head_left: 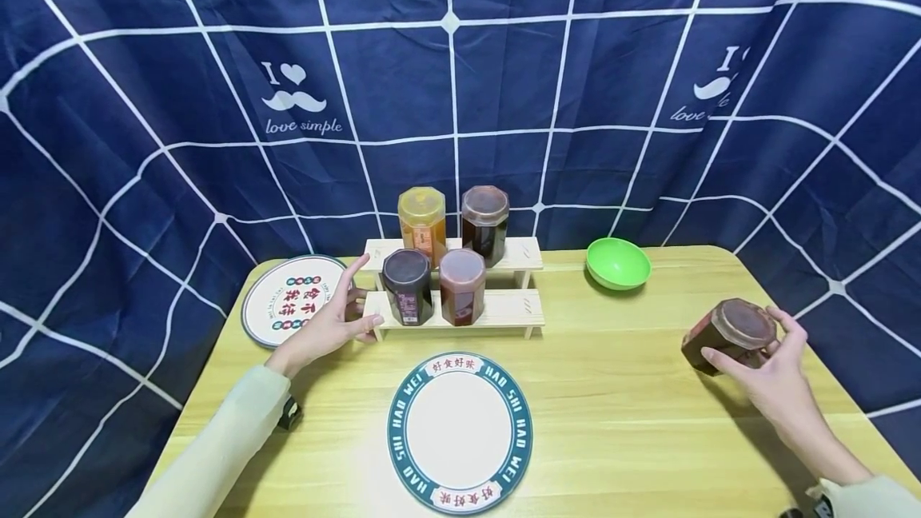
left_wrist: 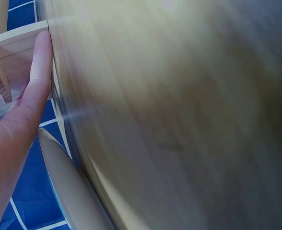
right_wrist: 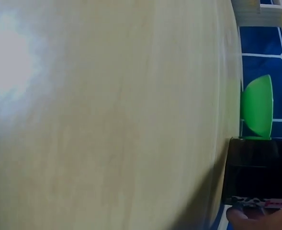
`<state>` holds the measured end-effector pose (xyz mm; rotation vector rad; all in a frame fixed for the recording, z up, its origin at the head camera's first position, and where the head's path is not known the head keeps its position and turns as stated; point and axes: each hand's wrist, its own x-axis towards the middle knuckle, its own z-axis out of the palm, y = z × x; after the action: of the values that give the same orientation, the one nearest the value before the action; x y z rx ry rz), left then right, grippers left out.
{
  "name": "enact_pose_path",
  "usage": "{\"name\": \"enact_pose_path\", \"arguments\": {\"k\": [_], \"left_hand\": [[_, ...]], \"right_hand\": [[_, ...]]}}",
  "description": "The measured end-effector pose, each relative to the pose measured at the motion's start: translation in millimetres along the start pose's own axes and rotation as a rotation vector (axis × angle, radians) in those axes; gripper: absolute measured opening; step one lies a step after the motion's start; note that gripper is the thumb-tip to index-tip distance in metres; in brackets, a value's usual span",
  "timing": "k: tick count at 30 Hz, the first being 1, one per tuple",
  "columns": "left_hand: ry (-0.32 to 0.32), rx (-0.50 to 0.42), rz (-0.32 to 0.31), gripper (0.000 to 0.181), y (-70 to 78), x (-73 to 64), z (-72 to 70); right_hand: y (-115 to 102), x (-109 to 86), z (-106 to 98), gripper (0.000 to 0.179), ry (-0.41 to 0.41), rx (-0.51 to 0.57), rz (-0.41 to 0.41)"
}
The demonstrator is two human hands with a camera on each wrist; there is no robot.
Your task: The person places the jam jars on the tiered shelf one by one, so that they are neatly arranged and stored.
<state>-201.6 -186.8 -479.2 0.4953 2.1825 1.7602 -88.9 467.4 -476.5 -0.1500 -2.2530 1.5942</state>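
My left hand (head_left: 327, 338) is at the left end of a two-step wooden rack (head_left: 507, 308). In the left wrist view, a straight finger (left_wrist: 41, 62) lies against the rack's wooden end (left_wrist: 21, 42). At the far right, my right hand (head_left: 780, 374) grips a dark octagonal jar (head_left: 727, 334), thumb on one side and fingers on the other. That jar's dark side (right_wrist: 260, 167) fills the lower right of the right wrist view. On the rack's upper step stand a yellow-orange jar (head_left: 422, 222) and a dark jar (head_left: 485, 222); a black-purple jar (head_left: 408, 286) and a reddish-brown jar (head_left: 463, 286) are on the lower step.
A green bowl (head_left: 618, 264) sits at the back, between rack and right hand. In front of the rack lies a teal-rimmed white plate (head_left: 460, 432). Another plate (head_left: 288, 302) with printed characters is behind my left wrist. A blue curtain (head_left: 460, 102) hangs behind the table.
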Motion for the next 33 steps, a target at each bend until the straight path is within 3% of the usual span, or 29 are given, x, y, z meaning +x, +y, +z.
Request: {"name": "enact_pose_path", "arguments": {"k": [7, 14, 33], "left_hand": [[0.003, 0.002, -0.006, 0.105, 0.5, -0.9, -0.6], [-0.001, 0.003, 0.000, 0.106, 0.3, -0.4, 0.2], [-0.002, 0.002, 0.001, 0.106, 0.3, 0.5, 0.0]], "right_hand": [[-0.3, 2.9, 9.4, 0.116, 0.060, -0.151, -0.009], [0.1, -2.7, 12.2, 0.116, 0.109, -0.281, -0.036], [-5.3, -2.6, 6.6, 0.107, 0.063, -0.252, -0.105]]}}
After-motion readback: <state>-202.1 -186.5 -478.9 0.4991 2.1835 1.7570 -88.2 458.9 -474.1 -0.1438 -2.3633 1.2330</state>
